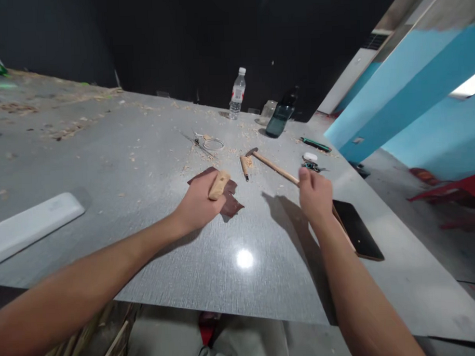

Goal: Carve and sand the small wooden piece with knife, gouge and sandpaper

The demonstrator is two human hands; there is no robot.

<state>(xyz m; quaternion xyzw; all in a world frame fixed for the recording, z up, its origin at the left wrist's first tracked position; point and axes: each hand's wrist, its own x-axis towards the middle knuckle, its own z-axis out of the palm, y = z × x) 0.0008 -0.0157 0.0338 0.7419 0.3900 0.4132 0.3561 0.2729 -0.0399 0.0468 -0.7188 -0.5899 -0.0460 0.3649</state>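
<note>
My left hand (199, 201) is closed around a small pale wooden block (219, 185), just above the table. Beneath that hand lies a torn dark brown sheet (231, 205) that looks like sandpaper. My right hand (316, 192) grips the wooden handle of a hammer (276, 169), thumb along the top. Its dark metal head points away from me, close to a short wooden handle with a small metal tip (244, 168). How much of the block is hidden inside my left fingers I cannot tell.
Wood shavings are scattered over the grey table (147, 269). At the back stand a water bottle (237, 94), a glass jar (268, 112) and a dark bottle (280, 119). A wire coil (213, 143), utility knife (315, 144), phone (358, 230) and long white case (36, 224) lie around.
</note>
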